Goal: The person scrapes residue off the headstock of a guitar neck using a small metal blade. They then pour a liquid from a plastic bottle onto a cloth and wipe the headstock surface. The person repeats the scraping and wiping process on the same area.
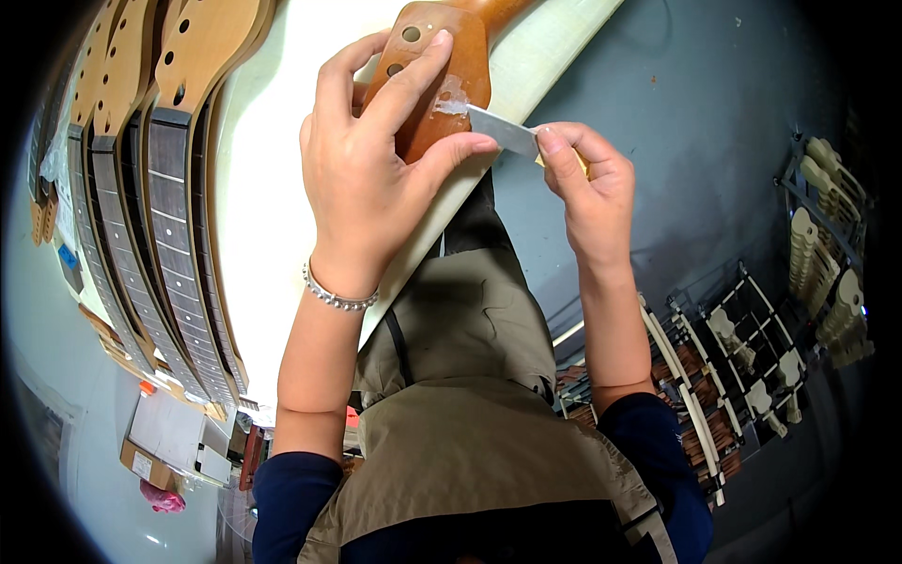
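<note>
A glossy brown guitar headstock [460,47] lies over the edge of the pale bench, its neck running off at the top. Two round peg holes show in it, and a whitish, rough patch [451,97] marks its face. My left hand [362,179] grips the headstock, the index finger laid along its face and the other fingers curled round its left side. The left thumb points toward the blade. My right hand [594,188] pinches a flat metal scraper blade [505,130] by its yellowish end. The blade's tip meets the headstock at the right of the whitish patch.
Several guitar necks with dark fretboards [174,216] stand in a row on the left of the bench [268,188]. White boxes [169,423] and a pink bag [163,498] are at the lower left. Racks [752,348] with pale guitar parts [817,254] stand at the right.
</note>
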`<action>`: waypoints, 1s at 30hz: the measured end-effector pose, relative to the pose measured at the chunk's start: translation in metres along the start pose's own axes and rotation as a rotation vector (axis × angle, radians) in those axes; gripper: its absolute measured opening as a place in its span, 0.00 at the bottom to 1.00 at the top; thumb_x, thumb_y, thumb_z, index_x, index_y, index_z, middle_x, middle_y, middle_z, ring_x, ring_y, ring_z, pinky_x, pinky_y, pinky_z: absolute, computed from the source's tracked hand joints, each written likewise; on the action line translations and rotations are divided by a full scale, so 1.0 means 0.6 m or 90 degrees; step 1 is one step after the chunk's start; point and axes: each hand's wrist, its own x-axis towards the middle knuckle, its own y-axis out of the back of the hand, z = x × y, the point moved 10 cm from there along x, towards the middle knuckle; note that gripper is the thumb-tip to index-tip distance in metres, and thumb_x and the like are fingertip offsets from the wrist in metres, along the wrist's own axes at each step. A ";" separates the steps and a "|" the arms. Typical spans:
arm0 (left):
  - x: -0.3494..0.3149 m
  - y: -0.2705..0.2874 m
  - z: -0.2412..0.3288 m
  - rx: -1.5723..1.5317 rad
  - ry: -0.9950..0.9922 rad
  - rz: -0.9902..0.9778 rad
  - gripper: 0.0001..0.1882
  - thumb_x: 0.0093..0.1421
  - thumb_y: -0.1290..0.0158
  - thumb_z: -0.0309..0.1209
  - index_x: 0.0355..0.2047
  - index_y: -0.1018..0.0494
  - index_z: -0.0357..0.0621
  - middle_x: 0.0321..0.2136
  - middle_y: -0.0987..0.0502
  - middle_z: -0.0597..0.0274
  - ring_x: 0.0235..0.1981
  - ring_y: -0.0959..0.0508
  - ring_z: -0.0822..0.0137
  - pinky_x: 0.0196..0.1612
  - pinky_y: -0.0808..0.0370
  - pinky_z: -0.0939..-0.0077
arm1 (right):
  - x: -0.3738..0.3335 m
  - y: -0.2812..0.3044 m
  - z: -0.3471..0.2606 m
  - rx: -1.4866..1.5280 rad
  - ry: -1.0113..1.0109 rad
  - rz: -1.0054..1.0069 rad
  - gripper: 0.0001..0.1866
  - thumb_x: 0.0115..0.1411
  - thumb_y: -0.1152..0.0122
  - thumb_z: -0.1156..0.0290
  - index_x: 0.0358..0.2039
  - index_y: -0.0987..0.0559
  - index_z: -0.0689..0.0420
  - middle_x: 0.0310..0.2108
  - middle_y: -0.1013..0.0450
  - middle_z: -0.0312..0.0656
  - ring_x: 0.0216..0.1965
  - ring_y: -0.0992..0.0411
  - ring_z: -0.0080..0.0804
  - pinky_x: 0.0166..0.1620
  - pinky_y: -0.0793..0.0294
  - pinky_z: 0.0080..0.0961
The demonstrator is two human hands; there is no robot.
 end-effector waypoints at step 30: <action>0.003 0.005 0.002 -0.002 -0.037 0.043 0.44 0.34 0.26 0.51 0.55 0.22 0.56 0.50 0.29 0.60 0.31 0.26 0.66 0.36 0.24 0.71 | 0.000 0.001 0.000 -0.009 0.004 -0.027 0.11 0.65 0.37 0.66 0.34 0.16 0.63 0.24 0.26 0.30 0.26 0.35 0.13 0.30 0.37 0.14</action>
